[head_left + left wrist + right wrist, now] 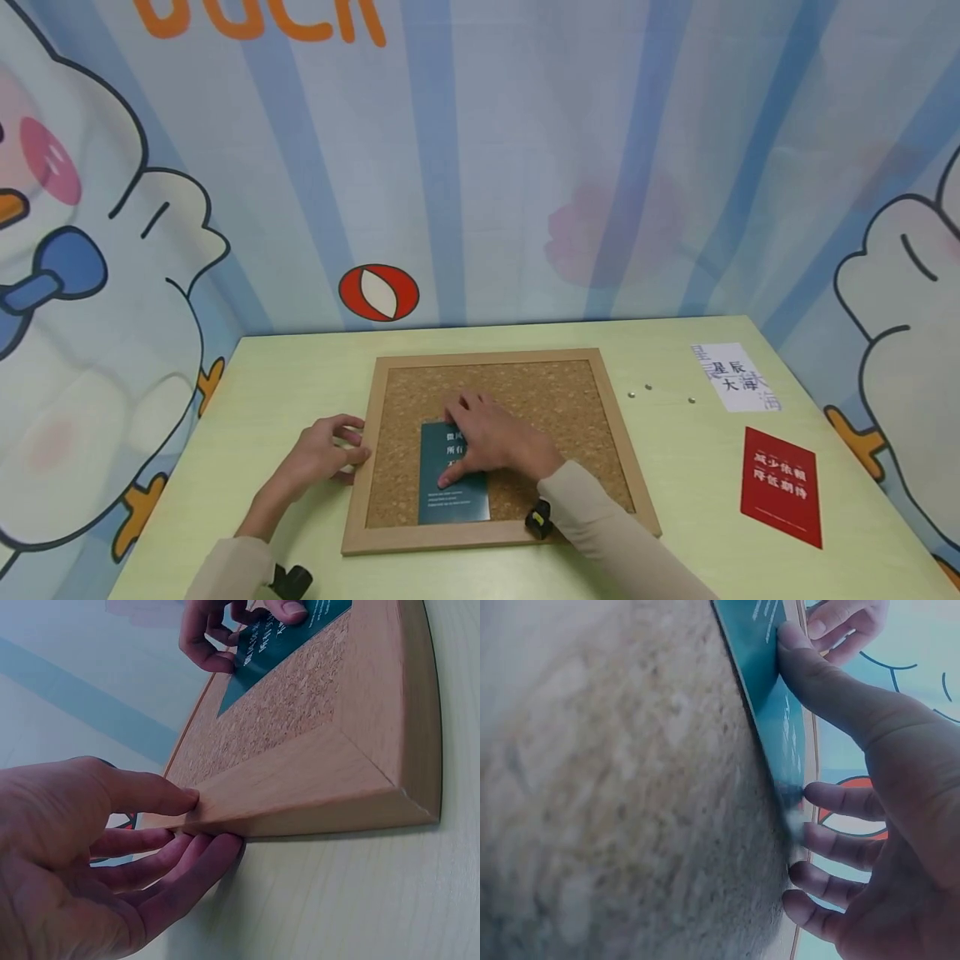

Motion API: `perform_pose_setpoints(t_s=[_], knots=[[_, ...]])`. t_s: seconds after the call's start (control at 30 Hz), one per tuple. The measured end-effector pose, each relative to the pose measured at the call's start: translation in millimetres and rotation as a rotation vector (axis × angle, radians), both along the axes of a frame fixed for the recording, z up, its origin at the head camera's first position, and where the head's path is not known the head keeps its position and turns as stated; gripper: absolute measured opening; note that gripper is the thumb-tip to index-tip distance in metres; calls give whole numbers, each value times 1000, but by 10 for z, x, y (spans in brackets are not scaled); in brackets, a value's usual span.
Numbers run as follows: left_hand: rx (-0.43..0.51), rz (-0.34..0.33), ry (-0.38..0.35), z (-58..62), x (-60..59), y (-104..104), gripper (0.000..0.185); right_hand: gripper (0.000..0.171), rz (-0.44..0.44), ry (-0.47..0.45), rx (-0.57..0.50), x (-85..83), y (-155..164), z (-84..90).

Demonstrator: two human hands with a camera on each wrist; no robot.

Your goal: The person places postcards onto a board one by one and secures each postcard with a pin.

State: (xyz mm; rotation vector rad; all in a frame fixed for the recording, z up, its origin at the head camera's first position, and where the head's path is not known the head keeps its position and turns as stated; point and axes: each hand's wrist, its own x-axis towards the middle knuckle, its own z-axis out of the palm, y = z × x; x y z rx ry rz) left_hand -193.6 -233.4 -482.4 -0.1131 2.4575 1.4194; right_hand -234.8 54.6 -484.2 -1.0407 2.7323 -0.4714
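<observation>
A wood-framed cork board [501, 358] lies in the middle of the pale green table. A dark teal card [453, 500] with white print lies on its cork, low and left of centre. My right hand [487, 437] lies flat on the card's upper part, fingers spread and the thumb [810, 675] pressing the card [761, 667]. My left hand [330, 450] grips the frame's left edge [322, 780], with the thumb [150, 796] on top and the fingers along its side at table level. The right hand [217, 630] shows far off in the left wrist view.
A red card [780, 486] with white print lies on the table to the right. Behind it are a white paper slip [735, 377] with black characters and small metal pins [647, 387]. A cartoon-printed curtain walls in the table on three sides.
</observation>
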Motion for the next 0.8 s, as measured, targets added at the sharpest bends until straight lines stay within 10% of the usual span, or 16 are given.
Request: perform_pose_setpoints(t_s=[0.4,0.8], knots=[[-75,1,7,-26,17,65,53,85,-5,77,55,35,19,-5],[-452,-36,85,-28,89,388,119,89,-26,85,70,61,16,-18]])
